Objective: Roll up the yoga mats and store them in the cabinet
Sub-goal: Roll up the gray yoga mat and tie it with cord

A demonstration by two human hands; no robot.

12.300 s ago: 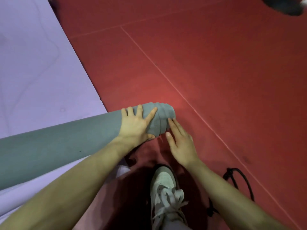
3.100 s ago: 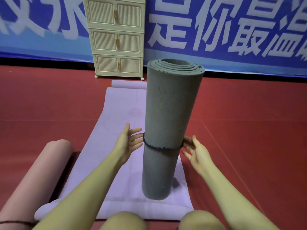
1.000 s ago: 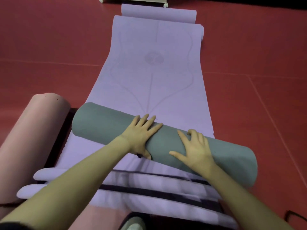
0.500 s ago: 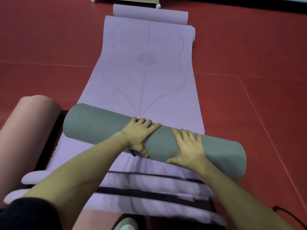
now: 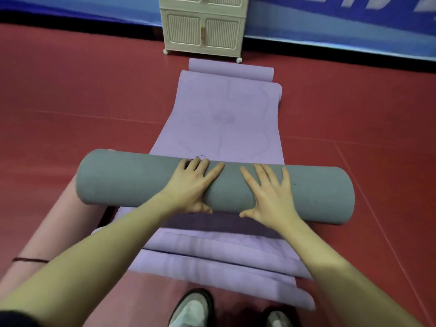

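**Fig.: Both palms flat on rolled grey mat**

Rolled grey yoga mat [image 5: 132, 178] lies crosswise on the unrolled purple yoga mat [image 5: 224, 128], its ends overhanging the purple mat on both sides. Left hand [image 5: 192, 185] and right hand [image 5: 269, 192] rest side by side on the roll's middle, palms down, fingers straight and spread; neither grips. A thin dark band shows at the left fingertips. Purple mat runs lengthwise toward a cream cabinet [image 5: 203, 31] w/ closed slatted doors at the far wall; its far end is curled, its near end lies in loose folds. Rolled pink mat [image 5: 59, 230], tied w/ a dark cord [image 5: 29, 260], lies at left, partly under the grey roll's end. Two shoes [image 5: 193, 310] at bottom edge. Red floor [image 5: 82, 97].
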